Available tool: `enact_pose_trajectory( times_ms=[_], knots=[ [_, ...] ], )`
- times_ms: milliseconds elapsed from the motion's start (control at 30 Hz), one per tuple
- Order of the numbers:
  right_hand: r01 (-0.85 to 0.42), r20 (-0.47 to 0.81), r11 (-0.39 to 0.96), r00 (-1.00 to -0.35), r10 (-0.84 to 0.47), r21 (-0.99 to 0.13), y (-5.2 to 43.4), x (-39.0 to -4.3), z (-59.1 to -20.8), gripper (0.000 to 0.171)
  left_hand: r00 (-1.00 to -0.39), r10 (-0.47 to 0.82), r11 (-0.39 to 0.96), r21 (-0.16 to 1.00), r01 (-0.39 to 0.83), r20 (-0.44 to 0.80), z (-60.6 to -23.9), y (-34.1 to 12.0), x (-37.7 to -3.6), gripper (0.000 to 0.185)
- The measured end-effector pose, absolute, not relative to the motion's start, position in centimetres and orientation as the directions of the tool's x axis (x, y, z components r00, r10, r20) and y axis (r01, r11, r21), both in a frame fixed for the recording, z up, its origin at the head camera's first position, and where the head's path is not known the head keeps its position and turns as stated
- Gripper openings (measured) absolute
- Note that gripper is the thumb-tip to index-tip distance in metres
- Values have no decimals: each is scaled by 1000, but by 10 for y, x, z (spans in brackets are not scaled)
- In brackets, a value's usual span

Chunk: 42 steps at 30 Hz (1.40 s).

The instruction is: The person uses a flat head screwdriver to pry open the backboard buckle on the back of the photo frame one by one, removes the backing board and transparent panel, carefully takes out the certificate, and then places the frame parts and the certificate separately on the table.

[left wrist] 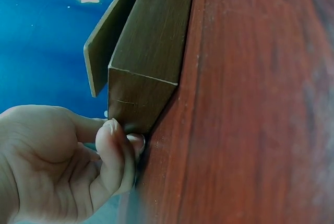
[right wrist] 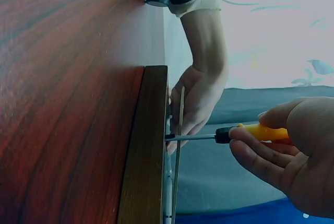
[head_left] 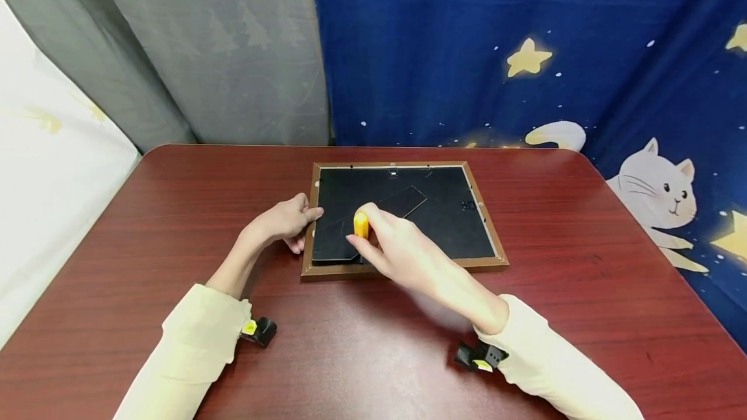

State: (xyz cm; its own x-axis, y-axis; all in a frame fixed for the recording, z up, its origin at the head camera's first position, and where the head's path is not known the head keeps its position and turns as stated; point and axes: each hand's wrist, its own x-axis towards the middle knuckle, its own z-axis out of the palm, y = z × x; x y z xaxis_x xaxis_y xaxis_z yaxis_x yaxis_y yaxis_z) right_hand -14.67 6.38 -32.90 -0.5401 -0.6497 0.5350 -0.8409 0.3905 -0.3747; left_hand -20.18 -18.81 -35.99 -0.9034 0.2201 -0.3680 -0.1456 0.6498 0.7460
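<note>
A wooden picture frame (head_left: 332, 272) lies on the table with its black backing board (head_left: 455, 232) facing up. My left hand (head_left: 287, 219) grips the frame's left side, thumb over the top edge and fingers curled against the outer side. In the left wrist view a corner of the board (left wrist: 107, 41) stands raised off the frame. My right hand (head_left: 403, 248) holds a screwdriver (head_left: 361, 225) by its yellow handle over the front left part of the frame. Its metal shaft (right wrist: 198, 137) points down past the board's edge, tip right at the frame.
The reddish-brown table (head_left: 373, 342) extends around the frame. Behind it hang a grey curtain (head_left: 233, 50) and a blue curtain (head_left: 432, 50) with stars and a cat. A small black camera (head_left: 259, 331) sits at the left wrist, another camera (head_left: 481, 355) at the right.
</note>
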Motion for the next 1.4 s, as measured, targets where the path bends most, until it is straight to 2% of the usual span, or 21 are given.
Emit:
enact_pose_trajectory(
  times_ms=[133,333,567,867,1133,1300,1400],
  knots=[
    [-831,526,382,-554,-645,-405,65,-149,-327,22,-902,219,646,748,-152,-372,-361,-188,-202,27],
    [-749,475,335,-635,-609,-572,75,-158,-319,21,-896,238,628,763,-152,-374,-361,-189,-202,27],
    [-661,489,239,-710,-507,-711,93,-169,-298,17,-893,265,612,780,-135,-363,-361,-192,-203,26],
    [-557,442,196,-790,-425,-807,117,-191,-290,17,-882,287,601,788,-138,-373,-361,-193,-205,24],
    [-353,329,-47,-805,-493,-934,106,-205,-309,15,-879,283,606,782,-146,-383,-358,-194,-203,23],
    [-165,229,-173,-854,-468,-971,91,-215,-322,10,-879,290,597,789,-143,-378,-359,-194,-203,23],
    [-74,158,-201,-883,-443,-977,78,-222,-327,4,-878,293,590,794,-145,-378,-359,-193,-202,23]
  ],
)
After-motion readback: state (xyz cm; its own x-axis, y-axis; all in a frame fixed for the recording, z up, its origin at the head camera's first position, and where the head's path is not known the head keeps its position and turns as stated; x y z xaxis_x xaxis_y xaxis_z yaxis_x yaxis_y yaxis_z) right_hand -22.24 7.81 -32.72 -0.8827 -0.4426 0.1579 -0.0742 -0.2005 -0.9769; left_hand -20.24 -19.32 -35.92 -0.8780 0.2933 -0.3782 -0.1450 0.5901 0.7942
